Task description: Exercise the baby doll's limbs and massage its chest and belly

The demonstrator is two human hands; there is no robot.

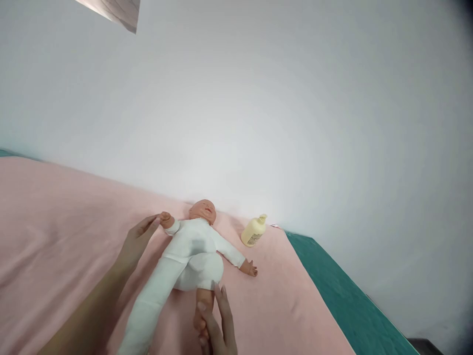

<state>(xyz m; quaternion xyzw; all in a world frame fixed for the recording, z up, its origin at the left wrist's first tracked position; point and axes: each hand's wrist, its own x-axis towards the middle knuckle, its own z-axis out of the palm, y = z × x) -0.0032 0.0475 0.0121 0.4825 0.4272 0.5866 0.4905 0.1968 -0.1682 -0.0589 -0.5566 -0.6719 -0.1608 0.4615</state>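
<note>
A baby doll (189,236) with a white cloth body lies on its back on a pink sheet (281,301), its head toward the wall. My left hand (137,242) pinches the doll's small hand (166,220) between thumb and fingers. Lower down, my right hand (221,328) grips the doll's bare foot (200,320), thumb across it and a finger stretched along the shin. That leg is bent at the knee; the other leg runs straight toward me. The doll's other arm (229,251) reaches out to the right, untouched.
A pale yellow pump bottle (253,231) stands on the sheet to the right of the doll's head. Behind is a plain white wall (258,108). Green surface (332,276) shows past the sheet's right edge. A sheet-like piece (121,12) hangs at the upper left.
</note>
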